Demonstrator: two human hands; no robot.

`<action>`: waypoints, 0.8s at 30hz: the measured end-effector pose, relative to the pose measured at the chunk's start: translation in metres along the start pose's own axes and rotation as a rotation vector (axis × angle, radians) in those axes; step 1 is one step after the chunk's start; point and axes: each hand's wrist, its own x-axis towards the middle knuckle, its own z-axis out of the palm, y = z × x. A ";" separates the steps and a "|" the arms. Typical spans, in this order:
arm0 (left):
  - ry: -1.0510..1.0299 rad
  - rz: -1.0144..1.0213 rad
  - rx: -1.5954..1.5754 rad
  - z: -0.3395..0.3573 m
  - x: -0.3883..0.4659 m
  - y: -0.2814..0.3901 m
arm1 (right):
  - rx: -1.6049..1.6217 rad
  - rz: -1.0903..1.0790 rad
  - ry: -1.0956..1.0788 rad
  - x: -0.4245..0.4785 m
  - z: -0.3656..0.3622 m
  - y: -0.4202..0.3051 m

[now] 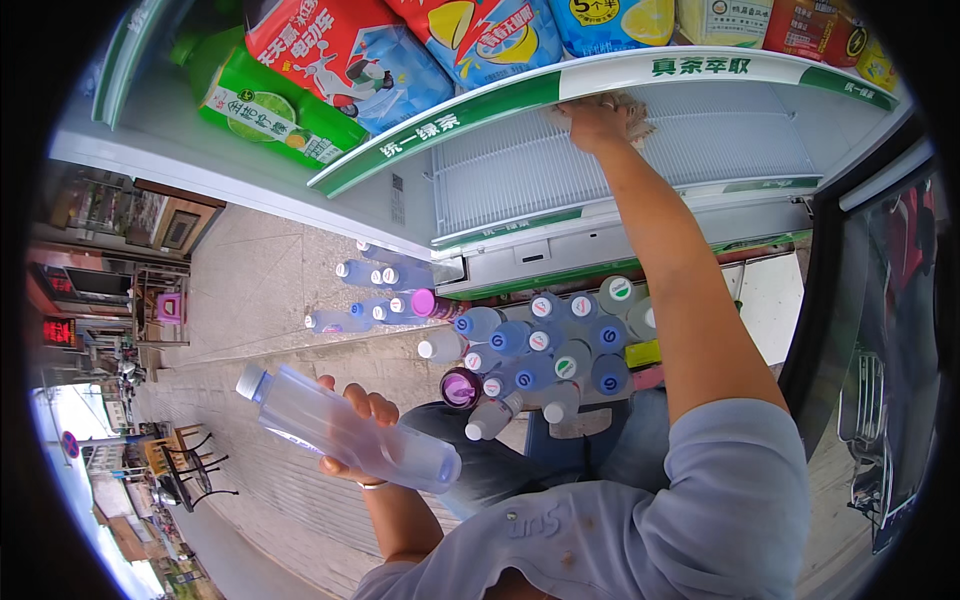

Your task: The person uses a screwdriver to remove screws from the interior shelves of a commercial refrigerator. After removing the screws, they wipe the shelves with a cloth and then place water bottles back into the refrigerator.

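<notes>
My left hand (pixel 373 406) is wrapped around a clear plastic bottle (pixel 306 417) with a white cap, held tilted above the pavement. Its liquid level cannot be made out. My right hand (pixel 598 126) reaches into a display fridge, under the green-and-white shelf edge strip (pixel 600 81). Bunched in those fingers is a pale cloth (pixel 638 126), against the white wire shelf (pixel 510 176). The strip partly covers the fingertips and the cloth. Capped plastic bottles (pixel 538 340) stand grouped below the fridge, in front of my knees.
Large drink bottles, one a green bottle (pixel 277 112), fill the shelf above. More bottles (pixel 397 274) stand on the pavement (pixel 255 277) left of the fridge. The open glass door (pixel 862 375) is at right. A black metal-framed chair (pixel 196 465) sits farther off at left.
</notes>
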 end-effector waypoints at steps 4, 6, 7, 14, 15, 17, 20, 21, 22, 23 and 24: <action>0.063 -0.023 0.027 0.009 0.005 -0.011 | 0.127 -0.359 -0.294 -0.019 -0.007 -0.002; 0.085 0.014 0.054 0.011 0.001 -0.010 | 0.769 -0.529 -0.736 -0.038 -0.041 -0.027; 0.097 0.045 0.072 0.009 -0.002 -0.006 | 0.926 -0.557 -0.791 -0.063 -0.070 -0.051; 0.560 -0.181 0.390 0.031 0.009 -0.023 | 1.096 -1.369 -0.185 -0.252 -0.160 -0.150; 0.558 -0.163 0.500 0.033 0.007 -0.023 | 0.947 -1.350 -0.066 -0.283 -0.152 -0.163; 0.462 -0.089 0.727 0.034 0.012 -0.033 | 0.834 -1.276 0.085 -0.296 -0.152 -0.167; 0.340 -0.007 0.960 0.036 0.014 -0.033 | 0.975 -1.230 -0.088 -0.290 -0.159 -0.163; 0.311 0.002 1.007 0.037 0.013 -0.029 | 1.063 -1.227 -0.114 -0.287 -0.162 -0.161; 0.277 0.002 1.031 0.041 0.010 -0.030 | 1.146 -1.217 -0.139 -0.280 -0.165 -0.157; 0.244 -0.004 1.029 0.046 0.005 -0.032 | 1.228 -1.205 -0.164 -0.270 -0.168 -0.153; 0.259 -0.056 0.917 0.050 0.000 -0.032 | 1.332 -1.126 -0.283 -0.260 -0.178 -0.148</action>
